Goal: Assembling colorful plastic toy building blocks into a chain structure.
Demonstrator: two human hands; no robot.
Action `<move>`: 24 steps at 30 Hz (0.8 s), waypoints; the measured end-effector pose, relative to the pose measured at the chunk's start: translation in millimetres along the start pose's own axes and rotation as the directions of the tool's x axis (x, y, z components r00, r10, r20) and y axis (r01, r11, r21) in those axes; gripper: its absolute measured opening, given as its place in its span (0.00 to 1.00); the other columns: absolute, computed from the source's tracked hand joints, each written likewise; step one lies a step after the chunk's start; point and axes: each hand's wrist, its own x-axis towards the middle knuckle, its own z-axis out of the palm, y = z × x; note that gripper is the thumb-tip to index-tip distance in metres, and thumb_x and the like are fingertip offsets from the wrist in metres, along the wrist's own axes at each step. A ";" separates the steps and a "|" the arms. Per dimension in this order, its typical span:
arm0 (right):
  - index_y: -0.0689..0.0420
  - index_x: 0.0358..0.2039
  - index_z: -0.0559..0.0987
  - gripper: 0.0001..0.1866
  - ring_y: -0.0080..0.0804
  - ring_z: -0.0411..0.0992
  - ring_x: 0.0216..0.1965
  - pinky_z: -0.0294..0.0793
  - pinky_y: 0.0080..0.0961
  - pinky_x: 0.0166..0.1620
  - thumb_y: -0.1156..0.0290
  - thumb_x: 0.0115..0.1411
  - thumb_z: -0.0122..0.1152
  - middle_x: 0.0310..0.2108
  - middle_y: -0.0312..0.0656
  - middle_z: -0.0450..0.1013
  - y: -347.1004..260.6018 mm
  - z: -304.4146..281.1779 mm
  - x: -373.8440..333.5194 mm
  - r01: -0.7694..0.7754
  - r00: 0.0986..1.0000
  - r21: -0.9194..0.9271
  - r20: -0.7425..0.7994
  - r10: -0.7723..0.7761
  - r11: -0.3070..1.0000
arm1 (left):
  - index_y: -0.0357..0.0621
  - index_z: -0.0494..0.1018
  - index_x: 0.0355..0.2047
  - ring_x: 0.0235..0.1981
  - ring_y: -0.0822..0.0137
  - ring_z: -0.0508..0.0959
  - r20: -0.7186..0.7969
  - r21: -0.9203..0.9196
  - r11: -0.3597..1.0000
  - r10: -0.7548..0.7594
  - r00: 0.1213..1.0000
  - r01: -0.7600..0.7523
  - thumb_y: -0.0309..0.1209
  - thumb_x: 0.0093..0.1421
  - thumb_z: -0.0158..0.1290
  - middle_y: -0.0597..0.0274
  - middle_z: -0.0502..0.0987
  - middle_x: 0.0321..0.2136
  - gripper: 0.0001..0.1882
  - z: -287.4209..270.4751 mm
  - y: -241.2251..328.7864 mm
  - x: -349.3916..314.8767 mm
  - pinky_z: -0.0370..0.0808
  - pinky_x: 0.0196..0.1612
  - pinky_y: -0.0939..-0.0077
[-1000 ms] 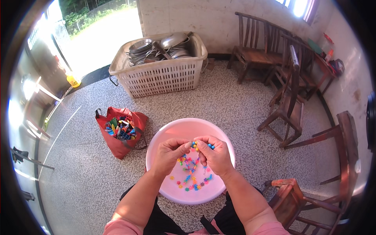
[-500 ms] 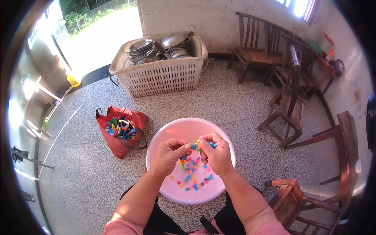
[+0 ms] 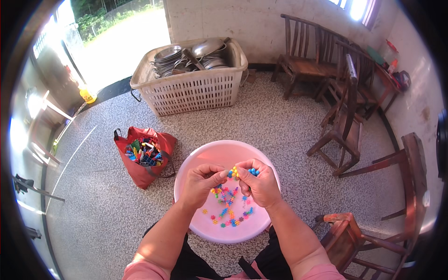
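Both my hands meet above a pink plastic basin [image 3: 184, 217]. My left hand [image 3: 201, 183] pinches one side of a chain of small flower-shaped plastic beads [image 3: 234, 173], coloured yellow and blue. On the other side, my right hand [image 3: 259, 183] grips the same chain between thumb and fingers, with blue beads showing past its fingertips. More linked beads in several colours hang under my left fingers. Loose flower-shaped beads [image 3: 231, 213] in pink, yellow, green, blue and purple lie on the basin's bottom. My fingers partly hide the joined pieces.
To the left, a red bag [image 3: 142, 175] full of toy building pieces stands on the speckled floor. A white slatted basket [image 3: 196, 92] of metal pots and lids is farther back. Wooden chairs [image 3: 310, 65] line the right side, one chair [image 3: 343, 233] close by my right arm.
The chain between my fingertips has turned slightly, so more yellow beads show now. Both hands keep almost the same place.
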 end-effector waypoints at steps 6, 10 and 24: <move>0.63 0.34 0.70 0.08 0.17 0.62 0.15 0.61 0.13 0.16 0.72 0.56 0.56 0.21 0.38 0.68 0.7 -0.8 -0.3 -0.016 1.000 -0.191 0.013 0.019 0.981 | 0.36 0.74 0.31 0.28 0.75 0.75 -0.004 0.005 0.999 -0.049 0.999 0.049 0.26 0.52 0.57 0.63 0.75 0.26 0.07 0.2 1.4 -0.6 0.72 0.32 0.84; 0.62 0.34 0.70 0.09 0.17 0.62 0.14 0.61 0.13 0.15 0.72 0.56 0.57 0.21 0.38 0.67 2.6 -0.5 0.9 0.007 1.000 -0.129 0.007 -0.007 0.992 | 0.36 0.73 0.32 0.27 0.73 0.75 0.020 -0.086 0.993 -0.085 0.996 0.087 0.27 0.52 0.56 0.63 0.75 0.26 0.08 1.1 -0.1 -0.3 0.71 0.32 0.83; 0.61 0.43 0.66 0.14 0.24 0.66 0.28 0.67 0.22 0.28 0.65 0.61 0.47 0.29 0.37 0.65 -0.9 -2.1 6.6 -0.187 0.961 0.370 -0.124 0.248 0.910 | 0.37 0.70 0.39 0.23 0.73 0.71 0.117 -0.404 0.889 -0.183 0.976 0.216 0.26 0.55 0.51 0.64 0.72 0.26 0.11 0.2 8.0 1.7 0.70 0.29 0.77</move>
